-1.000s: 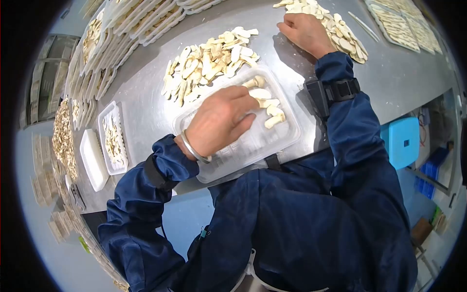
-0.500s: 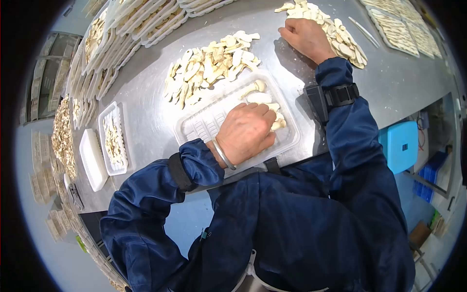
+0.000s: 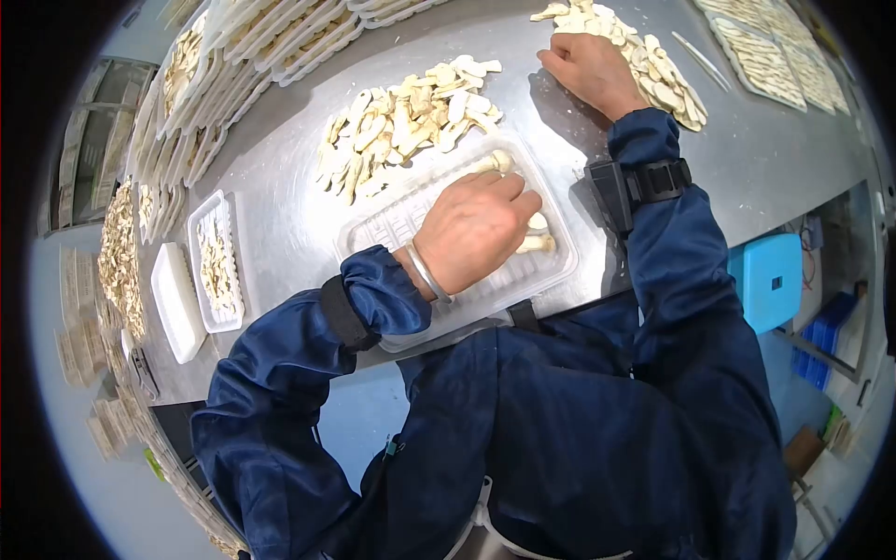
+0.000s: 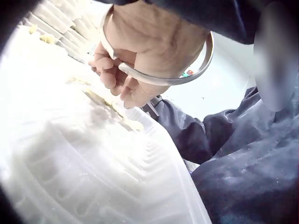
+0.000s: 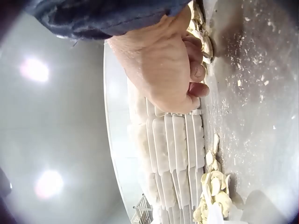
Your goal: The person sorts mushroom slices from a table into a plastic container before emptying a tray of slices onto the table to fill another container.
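My left hand (image 3: pixel 471 229) is over the right end of a clear plastic tray (image 3: pixel 563 261). Its bent fingers reach down among pale mushroom slices (image 3: pixel 537 244), partly covering them. In the left wrist view, the fingertips of the left hand (image 4: pixel 154 51) come close over slices (image 4: pixel 133 125) lying in the tray; I cannot tell whether they pinch one. My right hand (image 3: pixel 593 73), loosely curled, rests at the near left edge of a pile of mushroom slices (image 3: pixel 670 91). The right wrist view shows nothing in the right hand (image 5: pixel 163 70).
Behind the tray lies a heap of mushroom slices (image 3: pixel 401 121). Stacked filled trays (image 3: pixel 271 47) stand at the back left. A small filled tray (image 3: pixel 219 271) and a white tray (image 3: pixel 177 303) are at left. At right are a white knife-like strip (image 3: pixel 700 61) and filled trays (image 3: pixel 765 61).
My left hand moved right over the tray from its middle to the slices, then shifted slightly up. Slices at that end now lie partly under it. The right hand stayed by its pile.
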`<state>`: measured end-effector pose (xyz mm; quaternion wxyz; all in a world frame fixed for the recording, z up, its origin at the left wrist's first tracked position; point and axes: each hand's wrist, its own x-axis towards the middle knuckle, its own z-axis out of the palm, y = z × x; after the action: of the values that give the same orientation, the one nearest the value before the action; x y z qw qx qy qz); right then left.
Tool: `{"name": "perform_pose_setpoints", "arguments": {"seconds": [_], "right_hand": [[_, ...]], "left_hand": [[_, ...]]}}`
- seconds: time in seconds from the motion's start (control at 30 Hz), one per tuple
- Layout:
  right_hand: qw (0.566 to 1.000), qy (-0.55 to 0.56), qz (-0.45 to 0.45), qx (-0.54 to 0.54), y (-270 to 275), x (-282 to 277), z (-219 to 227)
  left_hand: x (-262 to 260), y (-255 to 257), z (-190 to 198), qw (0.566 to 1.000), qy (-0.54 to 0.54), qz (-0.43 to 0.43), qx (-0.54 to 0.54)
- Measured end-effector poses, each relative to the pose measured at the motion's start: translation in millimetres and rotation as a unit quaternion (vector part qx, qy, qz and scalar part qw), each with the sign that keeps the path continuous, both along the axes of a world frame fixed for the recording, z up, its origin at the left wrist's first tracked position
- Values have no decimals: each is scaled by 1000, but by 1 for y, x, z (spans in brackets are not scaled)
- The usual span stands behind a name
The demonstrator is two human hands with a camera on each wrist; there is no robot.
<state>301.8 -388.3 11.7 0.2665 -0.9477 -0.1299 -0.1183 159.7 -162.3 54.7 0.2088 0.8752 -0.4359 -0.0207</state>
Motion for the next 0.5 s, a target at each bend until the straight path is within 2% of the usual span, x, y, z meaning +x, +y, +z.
{"name": "perform_pose_setpoints", "arguments": {"seconds": [0.13,0.33,0.43,0.5], "right_hand": [[1000,-9,7,2,0,-1,0],[1000,-7,5,-1,0,-1,1],[1000,-11,5,-2,0,-1,0],[1000,-30,5,-1,1,-1,-1]], "left_hand": [[-2,0,-1,1000,-2,9,-10],[-5,6,9,994,105,36,-1],[-3,10,6,994,72,71,-43],[0,8,4,996,68,59,-18]]}}
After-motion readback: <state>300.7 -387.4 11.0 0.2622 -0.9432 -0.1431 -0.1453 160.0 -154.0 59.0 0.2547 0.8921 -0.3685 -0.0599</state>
